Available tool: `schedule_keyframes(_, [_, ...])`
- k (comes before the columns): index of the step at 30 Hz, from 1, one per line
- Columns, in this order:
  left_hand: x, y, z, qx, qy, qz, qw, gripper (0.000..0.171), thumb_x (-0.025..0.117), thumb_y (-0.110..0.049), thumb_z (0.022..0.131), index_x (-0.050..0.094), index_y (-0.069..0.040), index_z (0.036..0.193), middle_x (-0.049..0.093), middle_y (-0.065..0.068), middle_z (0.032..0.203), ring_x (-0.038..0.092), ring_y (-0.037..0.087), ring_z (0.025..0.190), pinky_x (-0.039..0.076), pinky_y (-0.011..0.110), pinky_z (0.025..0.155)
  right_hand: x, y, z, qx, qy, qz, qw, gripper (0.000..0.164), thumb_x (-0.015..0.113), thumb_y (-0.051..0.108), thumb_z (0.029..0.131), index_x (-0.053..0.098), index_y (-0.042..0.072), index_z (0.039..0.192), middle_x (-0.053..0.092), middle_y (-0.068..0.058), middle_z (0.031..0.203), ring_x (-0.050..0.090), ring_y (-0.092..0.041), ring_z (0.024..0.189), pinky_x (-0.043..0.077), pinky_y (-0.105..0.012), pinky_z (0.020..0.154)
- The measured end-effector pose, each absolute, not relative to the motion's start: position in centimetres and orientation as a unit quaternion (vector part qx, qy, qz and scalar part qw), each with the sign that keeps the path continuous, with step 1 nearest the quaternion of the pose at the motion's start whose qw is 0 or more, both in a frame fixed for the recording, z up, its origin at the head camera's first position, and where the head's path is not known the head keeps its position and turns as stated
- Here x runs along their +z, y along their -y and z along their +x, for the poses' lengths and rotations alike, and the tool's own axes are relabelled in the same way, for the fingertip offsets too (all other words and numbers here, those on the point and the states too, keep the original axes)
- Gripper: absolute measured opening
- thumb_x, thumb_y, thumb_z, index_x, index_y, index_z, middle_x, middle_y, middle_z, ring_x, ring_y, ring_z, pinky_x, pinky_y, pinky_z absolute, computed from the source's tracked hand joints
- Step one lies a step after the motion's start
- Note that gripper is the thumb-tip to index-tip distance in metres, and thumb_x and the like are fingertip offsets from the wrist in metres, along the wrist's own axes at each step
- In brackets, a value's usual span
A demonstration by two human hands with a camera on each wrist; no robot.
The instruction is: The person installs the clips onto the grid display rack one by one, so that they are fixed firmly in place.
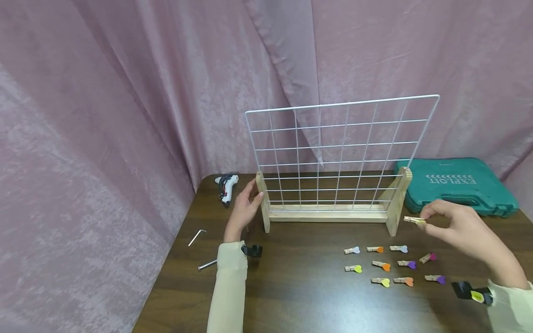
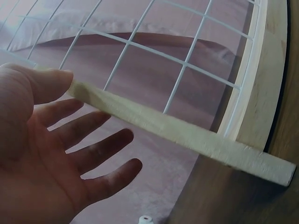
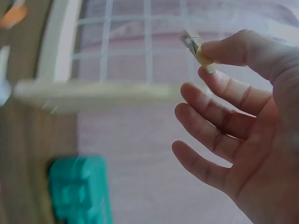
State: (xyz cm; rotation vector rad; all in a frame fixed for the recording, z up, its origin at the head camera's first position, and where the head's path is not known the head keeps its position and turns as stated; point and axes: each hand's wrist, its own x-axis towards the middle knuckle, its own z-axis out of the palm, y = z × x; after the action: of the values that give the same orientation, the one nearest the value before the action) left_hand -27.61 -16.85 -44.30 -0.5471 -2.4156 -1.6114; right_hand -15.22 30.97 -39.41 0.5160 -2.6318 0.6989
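A white wire grid (image 1: 344,148) stands upright in a wooden stand (image 1: 329,215). My left hand (image 1: 244,208) is at the stand's left post (image 2: 154,122), thumb and index finger on either side near its top; the other fingers spread loosely. My right hand (image 1: 466,229) pinches a small wooden clothespin (image 1: 414,219) between thumb and index finger, just right of the stand's right post (image 1: 399,201). Yellow shows on that clothespin in the right wrist view, partly covered by the thumb. Several heart-topped clothespins (image 1: 381,266) in white, orange, yellow, purple and pink lie in rough rows on the table.
A green tool case (image 1: 454,180) lies behind the right hand. At the back left is a white glue gun (image 1: 227,187). An L-shaped hex key (image 1: 195,237) and a metal rod (image 1: 207,265) lie on the left of the brown table (image 1: 291,282). Pink curtains (image 1: 216,83) hang behind.
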Motion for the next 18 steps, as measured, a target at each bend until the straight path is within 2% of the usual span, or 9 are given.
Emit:
schedule_keyframes(3, [-43.4,16.4,-27.0,-0.547,0.811,-0.191,0.084,0.050,0.051,-0.010,0.095,0.033,0.002,0.140,0.048,0.024,0.130,0.048,0.034,0.117,0.043,0.040,0.095,-38.2,-29.6,-15.2,0.281,0.921,0.194,0.190,0.027,0.078,0.009,0.071,0.062,0.028,0.080,0.062,0.011,0.088,0.052,0.005,0.083,0.036,-0.009,0.069])
schedule_keyframes(7, [-42.5,15.9,-26.4,-0.557,0.806,-0.186,0.071,0.050,0.049,-0.006,0.095,0.030,0.006,0.140,0.046,0.030,0.129,0.048,0.038,0.116,0.045,0.043,0.092,-36.5,-27.9,-15.5,0.308,0.905,0.224,0.192,0.026,0.077,0.007,0.073,0.063,0.025,0.084,0.061,0.012,0.090,0.052,0.002,0.086,0.035,-0.010,0.071])
schedule_keyframes(13, [-44.3,15.8,-27.7,-0.554,0.814,-0.164,0.065,0.052,0.049,-0.017,0.097,0.030,-0.005,0.144,0.047,0.021,0.133,0.050,0.030,0.116,0.048,0.038,0.089,-34.4,-25.6,-16.1,0.363,0.876,0.264,0.178,0.027,0.074,0.000,0.075,0.065,0.021,0.090,0.062,0.005,0.094,0.051,-0.002,0.093,0.033,-0.011,0.081])
schedule_keyframes(18, [-44.5,15.5,-28.2,-0.552,0.811,-0.178,0.072,0.053,0.048,-0.022,0.097,0.029,-0.007,0.144,0.047,0.020,0.132,0.050,0.030,0.116,0.048,0.039,0.088,-33.0,-23.5,-16.7,0.413,0.856,0.266,0.158,0.024,0.070,0.000,0.079,0.066,0.018,0.095,0.061,0.002,0.101,0.048,-0.007,0.100,0.031,-0.014,0.083])
